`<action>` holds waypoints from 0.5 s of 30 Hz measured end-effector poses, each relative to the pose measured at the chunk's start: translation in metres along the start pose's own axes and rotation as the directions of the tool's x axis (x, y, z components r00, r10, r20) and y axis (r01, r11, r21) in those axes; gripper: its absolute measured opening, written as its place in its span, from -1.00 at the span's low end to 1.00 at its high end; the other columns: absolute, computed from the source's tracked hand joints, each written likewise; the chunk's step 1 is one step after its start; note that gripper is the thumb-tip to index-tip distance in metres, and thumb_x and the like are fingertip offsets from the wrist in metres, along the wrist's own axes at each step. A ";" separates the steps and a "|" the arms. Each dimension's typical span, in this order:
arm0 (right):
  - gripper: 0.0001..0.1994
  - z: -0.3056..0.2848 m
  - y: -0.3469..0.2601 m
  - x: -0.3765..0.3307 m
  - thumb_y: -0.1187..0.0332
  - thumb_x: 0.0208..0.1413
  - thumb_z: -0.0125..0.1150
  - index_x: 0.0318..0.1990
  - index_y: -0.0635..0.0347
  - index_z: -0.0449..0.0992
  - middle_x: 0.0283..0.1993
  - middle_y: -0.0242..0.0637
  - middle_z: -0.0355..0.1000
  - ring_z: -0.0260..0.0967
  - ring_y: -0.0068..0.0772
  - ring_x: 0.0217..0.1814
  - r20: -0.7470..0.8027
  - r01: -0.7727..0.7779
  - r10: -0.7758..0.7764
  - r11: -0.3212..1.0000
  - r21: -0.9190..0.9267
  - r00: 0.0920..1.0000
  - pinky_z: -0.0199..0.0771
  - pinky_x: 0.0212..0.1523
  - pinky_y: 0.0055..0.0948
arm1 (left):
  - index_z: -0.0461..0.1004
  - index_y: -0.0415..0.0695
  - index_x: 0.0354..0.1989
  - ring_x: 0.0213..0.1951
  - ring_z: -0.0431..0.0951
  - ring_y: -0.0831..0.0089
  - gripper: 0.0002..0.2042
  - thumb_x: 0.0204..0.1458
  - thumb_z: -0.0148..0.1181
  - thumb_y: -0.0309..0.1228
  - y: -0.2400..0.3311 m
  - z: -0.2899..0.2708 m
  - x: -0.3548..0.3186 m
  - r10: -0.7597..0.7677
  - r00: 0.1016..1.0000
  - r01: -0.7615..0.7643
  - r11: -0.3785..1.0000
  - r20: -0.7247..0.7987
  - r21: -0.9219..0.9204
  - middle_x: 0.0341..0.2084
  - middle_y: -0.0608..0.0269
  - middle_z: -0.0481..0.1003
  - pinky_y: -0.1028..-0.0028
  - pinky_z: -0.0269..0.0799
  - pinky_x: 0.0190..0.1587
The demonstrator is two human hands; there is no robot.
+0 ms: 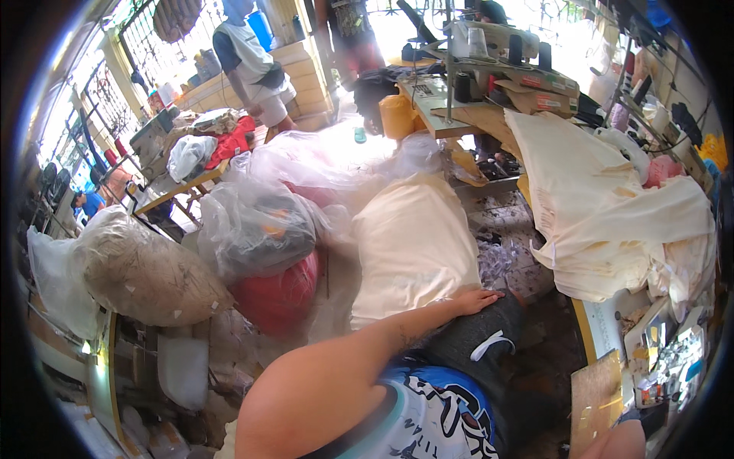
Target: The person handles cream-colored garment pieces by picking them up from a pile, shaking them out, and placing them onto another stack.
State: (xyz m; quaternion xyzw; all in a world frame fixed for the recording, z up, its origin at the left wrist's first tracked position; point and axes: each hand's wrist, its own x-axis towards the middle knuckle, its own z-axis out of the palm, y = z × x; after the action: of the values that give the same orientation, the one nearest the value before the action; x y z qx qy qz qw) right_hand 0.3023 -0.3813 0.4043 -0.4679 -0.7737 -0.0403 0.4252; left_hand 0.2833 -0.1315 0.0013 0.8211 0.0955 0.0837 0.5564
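Observation:
My left hand [478,301] lies flat on the dark grey shorts [489,329] over my leg, its fingers stretched out and holding nothing. Just beyond it is a large heap of cream fabric [417,241]; I cannot tell whether the hand's edge touches it. A white drawstring [492,344] hangs loose on the shorts. At the lower right only part of my right arm [618,442] shows, and its hand is out of the picture. More cream cloth [604,206] drapes over the worktable on the right.
Stuffed clear bags [260,226], a red bag [279,294] and a brown sack [145,268] crowd the left. A table [436,115] with thread cones stands ahead, near a yellow container [396,116]. One person [252,69] stands at the far left. Scraps litter the floor [508,229].

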 end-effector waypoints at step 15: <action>-0.93 -0.005 -0.002 -0.009 0.44 0.25 -0.10 -0.25 0.22 0.30 -0.37 -0.37 0.25 0.24 -0.51 -0.33 -0.003 -0.027 0.027 1.000 0.002 1.000 0.31 -0.27 -0.54 | 0.36 0.11 0.27 0.22 0.38 0.06 -0.58 0.35 -0.20 -0.06 0.016 0.002 0.001 -0.110 0.994 0.109 0.993 0.027 0.038 0.15 -0.06 0.42 0.26 0.19 0.30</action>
State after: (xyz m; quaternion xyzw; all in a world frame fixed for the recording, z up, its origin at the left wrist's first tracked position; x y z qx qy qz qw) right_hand 0.3060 -0.3911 0.4021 -0.4778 -0.7667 -0.0343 0.4275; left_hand 0.2856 -0.1386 0.0158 0.8259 0.1336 0.0393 0.5464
